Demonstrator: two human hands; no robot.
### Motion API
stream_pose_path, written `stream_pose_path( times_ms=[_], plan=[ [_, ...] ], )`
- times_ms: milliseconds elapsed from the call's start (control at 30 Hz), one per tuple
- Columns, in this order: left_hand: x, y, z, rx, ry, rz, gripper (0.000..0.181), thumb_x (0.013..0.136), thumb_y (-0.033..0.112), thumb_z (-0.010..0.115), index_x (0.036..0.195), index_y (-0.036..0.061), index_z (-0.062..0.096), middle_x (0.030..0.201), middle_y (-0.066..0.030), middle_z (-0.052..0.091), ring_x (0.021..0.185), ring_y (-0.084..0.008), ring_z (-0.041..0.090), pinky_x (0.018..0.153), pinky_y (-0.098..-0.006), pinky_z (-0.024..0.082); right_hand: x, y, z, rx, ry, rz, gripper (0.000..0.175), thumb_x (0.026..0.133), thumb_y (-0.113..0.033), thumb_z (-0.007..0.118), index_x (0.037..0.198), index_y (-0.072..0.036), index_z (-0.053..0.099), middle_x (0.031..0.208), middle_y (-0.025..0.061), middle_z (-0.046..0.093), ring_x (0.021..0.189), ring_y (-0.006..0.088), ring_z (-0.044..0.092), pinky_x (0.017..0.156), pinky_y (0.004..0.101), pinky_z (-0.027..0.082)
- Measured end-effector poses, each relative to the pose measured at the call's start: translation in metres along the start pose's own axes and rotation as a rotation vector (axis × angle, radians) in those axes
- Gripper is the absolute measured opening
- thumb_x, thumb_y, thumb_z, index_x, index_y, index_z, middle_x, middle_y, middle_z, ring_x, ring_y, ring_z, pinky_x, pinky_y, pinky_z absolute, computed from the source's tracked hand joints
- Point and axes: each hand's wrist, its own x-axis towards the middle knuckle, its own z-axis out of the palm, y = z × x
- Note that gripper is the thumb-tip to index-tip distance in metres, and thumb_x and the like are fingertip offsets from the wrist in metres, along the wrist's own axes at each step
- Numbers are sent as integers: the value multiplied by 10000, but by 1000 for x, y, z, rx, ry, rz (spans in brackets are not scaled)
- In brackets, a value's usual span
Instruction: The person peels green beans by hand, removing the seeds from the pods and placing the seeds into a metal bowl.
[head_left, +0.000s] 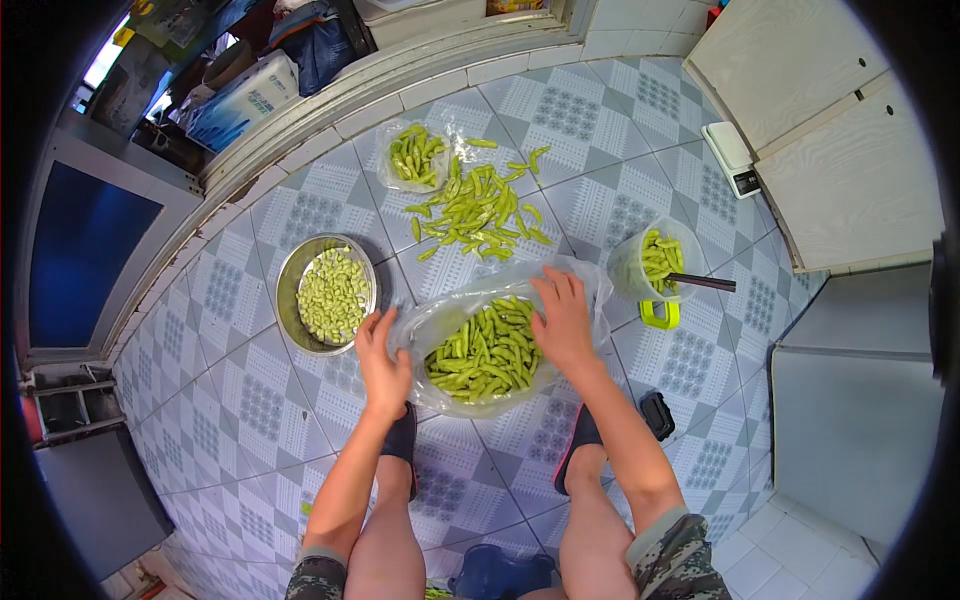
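A clear plastic bag (450, 307) full of green soybean pods (487, 352) lies wide-mouthed on the tiles between my feet. At its left end is my left hand (384, 367), fingers apart, beside the steel bowl (283, 300) of shelled beans (334, 296). My right hand (561, 319) rests on the bag's right side with fingers spread; whether it pinches the plastic I cannot tell. Beyond the bag, loose pods (480, 210) are scattered on the floor. Behind them on the left stands a small clear bag (384, 169) holding pods.
To the right stands a clear plastic jug (626, 262) with a green handle, pods and dark chopsticks (701, 281). A black plastic object (657, 416) lies near my right foot. A white kitchen scale (729, 154) sits by the cabinet (847, 172). A raised sill (427, 60) runs behind.
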Motion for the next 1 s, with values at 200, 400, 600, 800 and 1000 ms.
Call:
stream_pose_path(
  times_ms=[200,400,600,800,1000],
  plan=[
    [-21,24,2,65,-433,535,552,589,27,626,1130,72,524,1169,-184,455,1137,-346,411,952,-465,325,-45,-9,2,-15,-246,-34,664,601,-158,725,1194,-77,438,1226,157,408,1120,349,391,895,494,348],
    [-23,-7,2,253,-831,278,1174,467,206,820,1404,90,123,1352,-255,230,1278,-413,207,1066,-471,189,-89,20,-7,-237,-652,149,1052,521,-264,801,1378,-97,215,1332,188,311,1199,393,348,926,523,319],
    [-20,-6,3,203,-834,239,1101,521,198,797,1397,74,142,1350,-241,250,1280,-399,212,1066,-448,203,-69,-16,2,-32,-447,92,708,591,-240,756,1211,-95,444,1156,140,454,1093,324,442,865,466,380],
    [-5,18,8,-17,-753,233,885,614,65,653,1379,53,208,1315,-236,310,1245,-391,271,1047,-429,236,-55,-11,34,-90,-441,-3,252,661,-161,686,878,-70,594,919,79,516,957,273,481,786,402,418],
    [-15,22,-7,-141,-648,143,799,628,22,591,1355,38,262,1231,-232,407,1180,-390,349,1021,-424,273,-55,-8,29,834,-374,454,142,809,-118,603,928,-42,586,876,75,608,848,188,576,709,331,471]
  ],
)
